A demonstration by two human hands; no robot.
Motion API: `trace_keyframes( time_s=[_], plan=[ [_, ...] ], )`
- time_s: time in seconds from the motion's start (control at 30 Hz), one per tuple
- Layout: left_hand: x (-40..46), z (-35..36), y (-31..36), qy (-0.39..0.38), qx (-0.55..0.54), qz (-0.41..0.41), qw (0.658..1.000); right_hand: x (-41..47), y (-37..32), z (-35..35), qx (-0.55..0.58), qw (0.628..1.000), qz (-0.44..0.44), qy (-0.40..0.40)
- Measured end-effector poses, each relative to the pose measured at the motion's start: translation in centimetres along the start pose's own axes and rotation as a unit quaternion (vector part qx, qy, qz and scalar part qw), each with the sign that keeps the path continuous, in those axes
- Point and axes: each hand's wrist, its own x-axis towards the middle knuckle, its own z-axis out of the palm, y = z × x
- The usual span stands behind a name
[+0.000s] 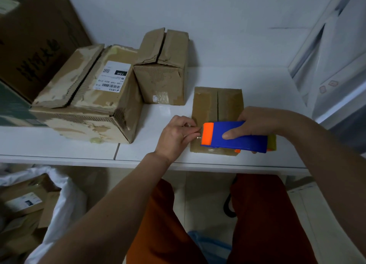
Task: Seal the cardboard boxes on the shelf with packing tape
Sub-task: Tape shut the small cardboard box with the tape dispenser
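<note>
A small flat cardboard box (217, 105) lies on the white shelf (158, 125) near its front edge, its two top flaps meeting at a centre seam. My right hand (255, 123) grips a blue and orange tape dispenser (235, 137), held sideways over the near end of that box. My left hand (178, 133) pinches the clear tape end (199, 133) at the dispenser's orange tip. Two more worn boxes stand to the left: a labelled one (89, 101) with a gaping top seam and a taller one (162, 69) with raised flaps.
A big brown carton (35, 35) fills the back left corner of the shelf. Below the shelf at left, a white bag (65, 200) holds more cardboard parcels. A white wall panel (336, 65) closes the right side. My legs in orange trousers are below.
</note>
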Motion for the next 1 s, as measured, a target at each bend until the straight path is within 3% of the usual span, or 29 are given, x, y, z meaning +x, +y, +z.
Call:
trace_keyframes(
  time_s=[0.4, 0.83, 1.0],
  plan=[
    [-0.1, 0.4, -0.8, 0.012, 0.058, -0.012, 0.998, -0.3, 0.4, -0.3, -0.089, 0.996, 0.009, -0.031],
    [0.0, 0.7, -0.2, 0.010, 0.057, -0.052, 0.997, -1.0, 3.3, -2.6, -0.111, 0.993, 0.033, -0.006],
    [-0.3, 0.9, 1.4, 0.039, 0.160, -0.033, 0.986, -0.6, 4.1, -2.4, -0.103, 0.994, 0.020, 0.000]
  ],
)
